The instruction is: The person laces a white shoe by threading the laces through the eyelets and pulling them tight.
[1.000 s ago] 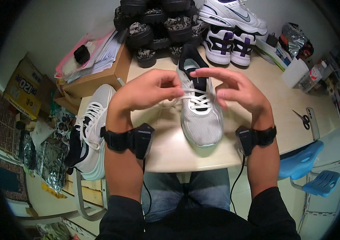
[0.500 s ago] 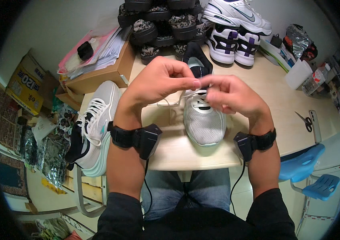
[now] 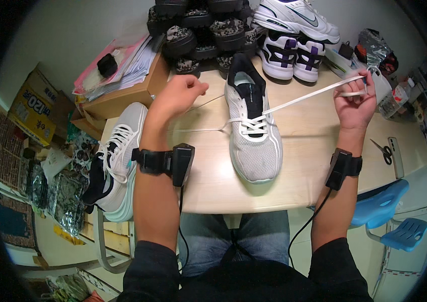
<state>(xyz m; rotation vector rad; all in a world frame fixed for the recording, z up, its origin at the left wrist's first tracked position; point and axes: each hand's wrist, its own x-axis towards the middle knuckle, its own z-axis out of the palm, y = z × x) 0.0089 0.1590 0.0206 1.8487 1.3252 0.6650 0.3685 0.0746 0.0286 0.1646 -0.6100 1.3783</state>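
Note:
A light grey running shoe (image 3: pixel 257 156) with a black collar stands on the table, toe towards me. My right hand (image 3: pixel 355 100), raised to the right, is closed on one end of its white shoelace (image 3: pixel 310 97). That lace runs taut up from the shoe's eyelets, and a bit of it shows across the fingers. My left hand (image 3: pixel 182 95) is closed left of the shoe, its fingertips pressed together; what they hold is hidden. Another lace length (image 3: pixel 198 130) leaves the shoe leftwards, low over the table, and passes out of sight at my left wrist.
The matching grey shoe (image 3: pixel 118 161) lies tilted beyond my left forearm. Dark patterned shoes (image 3: pixel 206 35) are piled at the back, beside white sneakers (image 3: pixel 294 55). A cardboard box (image 3: pixel 128 90) with papers stands back left. Scissors (image 3: pixel 386 153) and a phone (image 3: pixel 396 157) lie right.
My hands, which met above the shoe, have moved apart. The right has swung out to the right, drawing the lace taut; the left has shifted left. The shoe's laced front is now uncovered.

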